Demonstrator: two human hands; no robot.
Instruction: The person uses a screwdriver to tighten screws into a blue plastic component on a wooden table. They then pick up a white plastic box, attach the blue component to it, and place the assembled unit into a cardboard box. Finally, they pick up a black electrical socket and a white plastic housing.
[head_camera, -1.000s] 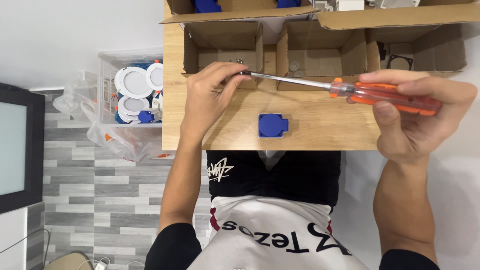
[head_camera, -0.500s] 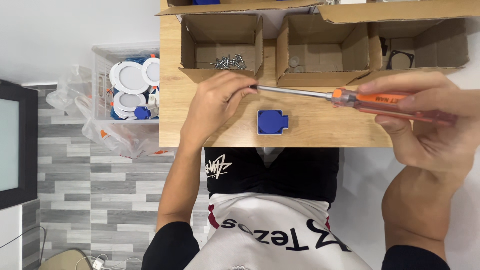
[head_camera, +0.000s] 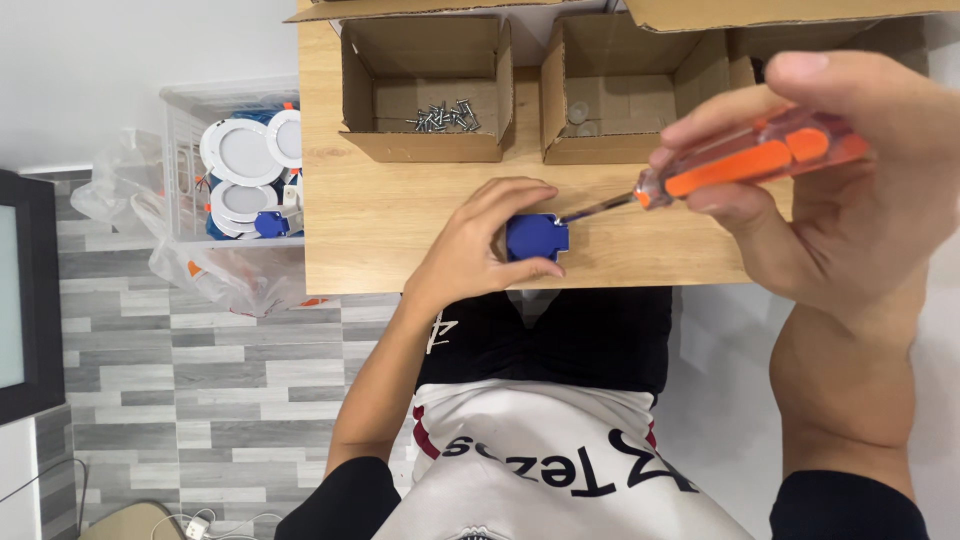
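1. Your left hand (head_camera: 470, 250) pinches the small blue square part (head_camera: 536, 238) between fingers and thumb, near the wooden table's (head_camera: 360, 220) front edge.
2. Your right hand (head_camera: 850, 190) grasps the orange-handled screwdriver (head_camera: 745, 165); its tip meets the part's right side.
3. A cardboard box (head_camera: 425, 145) holding screws (head_camera: 440, 115) sits toward the back edge.

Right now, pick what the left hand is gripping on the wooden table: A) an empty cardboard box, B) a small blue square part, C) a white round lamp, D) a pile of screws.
B: the left hand clasps the small blue square part on the wooden table, while the right hand points the orange-handled screwdriver at it.
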